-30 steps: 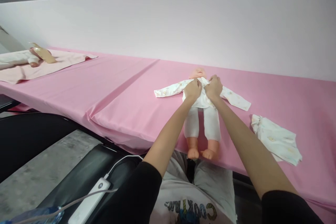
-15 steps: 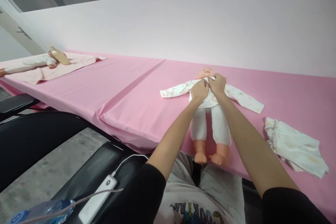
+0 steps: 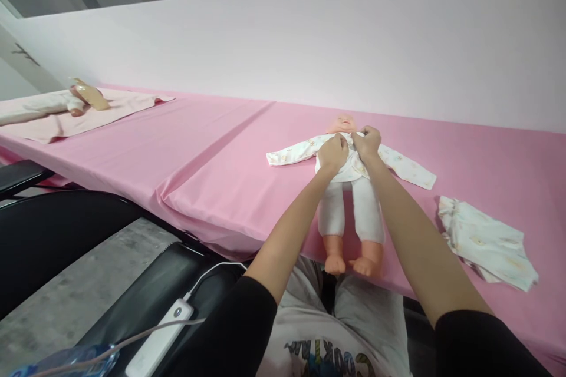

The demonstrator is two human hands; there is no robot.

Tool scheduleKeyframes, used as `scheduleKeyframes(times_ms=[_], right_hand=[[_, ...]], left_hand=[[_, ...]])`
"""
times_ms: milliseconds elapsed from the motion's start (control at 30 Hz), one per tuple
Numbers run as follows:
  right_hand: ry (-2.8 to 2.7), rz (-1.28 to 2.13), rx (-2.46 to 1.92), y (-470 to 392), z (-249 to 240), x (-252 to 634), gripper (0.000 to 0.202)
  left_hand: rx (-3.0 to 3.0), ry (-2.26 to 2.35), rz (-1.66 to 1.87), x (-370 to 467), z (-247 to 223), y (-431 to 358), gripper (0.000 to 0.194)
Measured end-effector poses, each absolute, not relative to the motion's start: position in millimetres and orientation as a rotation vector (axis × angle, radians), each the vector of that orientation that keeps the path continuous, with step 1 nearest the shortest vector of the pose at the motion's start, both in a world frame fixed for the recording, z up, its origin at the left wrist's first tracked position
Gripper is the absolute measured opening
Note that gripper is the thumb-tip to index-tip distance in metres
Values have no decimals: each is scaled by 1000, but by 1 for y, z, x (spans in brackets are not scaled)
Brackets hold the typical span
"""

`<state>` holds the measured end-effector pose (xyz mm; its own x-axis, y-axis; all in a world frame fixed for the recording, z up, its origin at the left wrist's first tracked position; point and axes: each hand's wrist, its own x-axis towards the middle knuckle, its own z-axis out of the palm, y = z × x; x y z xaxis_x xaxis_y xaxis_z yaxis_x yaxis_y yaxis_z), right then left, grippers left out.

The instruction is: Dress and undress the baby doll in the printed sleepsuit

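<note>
A baby doll (image 3: pixel 331 230) lies on its back on the pink-covered table, feet toward me. It wears a white patterned baby shirt (image 3: pixel 292 153) with both long sleeves spread out to the sides. My left hand (image 3: pixel 333 152) is closed on the front of the shirt at the doll's chest. Close beside it, my right hand (image 3: pixel 367 142) pinches the shirt's front just below the doll's chin. My fingers hide the small piece of cloth between them. Folded white patterned baby clothing (image 3: pixel 489 241) rests on the table to the right.
The pink table cover (image 3: pixel 221 159) runs along a white wall (image 3: pixel 283 53). At the far left, another doll (image 3: pixel 39 107) and a yellowish bottle (image 3: pixel 92 96) lie on a pale towel (image 3: pixel 128 109). A black chair (image 3: pixel 177 274) holds a white power bank (image 3: pixel 159 339) with cables and a plastic bottle (image 3: pixel 71 359).
The whole view has shifted slightly. Both hands stay closed at the shirt's front, with hardly any movement against the doll.
</note>
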<state>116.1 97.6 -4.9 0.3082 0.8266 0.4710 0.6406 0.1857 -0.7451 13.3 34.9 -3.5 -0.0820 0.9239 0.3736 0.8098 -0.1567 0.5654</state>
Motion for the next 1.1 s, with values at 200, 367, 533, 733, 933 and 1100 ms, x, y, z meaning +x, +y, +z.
scheduleKeyframes(times_ms=[200,367,533,733,933,1100], right_hand=[[-1334,65,-1641,86,-2,112,15],[-1308,52,-1611,70,-1,112,15],[-1367,147,-1559,59,-5,116,8],[-1335,459,-1430,68,-5,127,22],[-999,413,-1581,60,24,187,42],[-1034,46,-1757,41,47,231,39]], left_hand=[[2030,1904,1098,13,-5,32,26],[2187,1745,1186,8,-13,25,30],[2120,1698,1222,4,-14,24,20],[1603,1414,1475,-8,-14,36,16],[546,1610,1949,-55,-29,51,18],[840,1613,2275,-64,-14,42,14]])
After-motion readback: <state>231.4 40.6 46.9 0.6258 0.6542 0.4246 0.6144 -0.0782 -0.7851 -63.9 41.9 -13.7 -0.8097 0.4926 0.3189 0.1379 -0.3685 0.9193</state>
